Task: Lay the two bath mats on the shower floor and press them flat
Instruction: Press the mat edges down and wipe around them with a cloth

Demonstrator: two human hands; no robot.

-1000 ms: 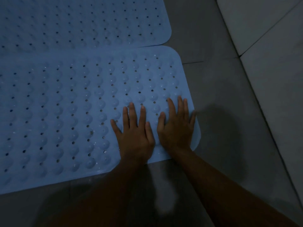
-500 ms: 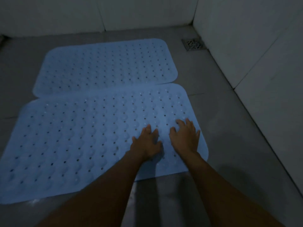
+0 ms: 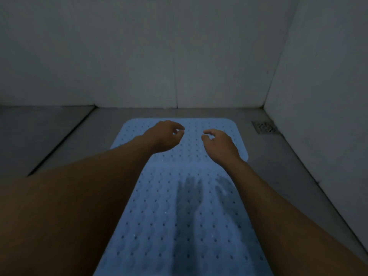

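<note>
On the grey shower floor (image 3: 278, 166) lay two pale blue bath mats, set end to end and running away from the camera. The near mat (image 3: 169, 226) filled the lower middle of the view, its surface covered in rows of small holes and low bumps. The far mat (image 3: 191, 154) of the same pattern lay just past it; the two edges met along a line across the middle, though whether they overlapped or only touched could not be told in the dim light. Both mats looked flat against the floor where they showed.

Both bare forearms reached forward from the bottom corners. The left hand (image 3: 165, 136) and the right hand (image 3: 219, 146) appeared in front of the far mat, near each other but apart, palms down. Their fingers hung loosely curled, thumb and forefinger close together on each, and neither hand held anything. A blurred shadow (image 3: 199, 196) of hands and fingers fell on the near mat, between the forearms.

A small metal drain (image 3: 264, 127) sat in the floor to the right of the far mat, close to the right wall. Pale tiled walls (image 3: 139, 56) closed the space behind and to the right.
</note>
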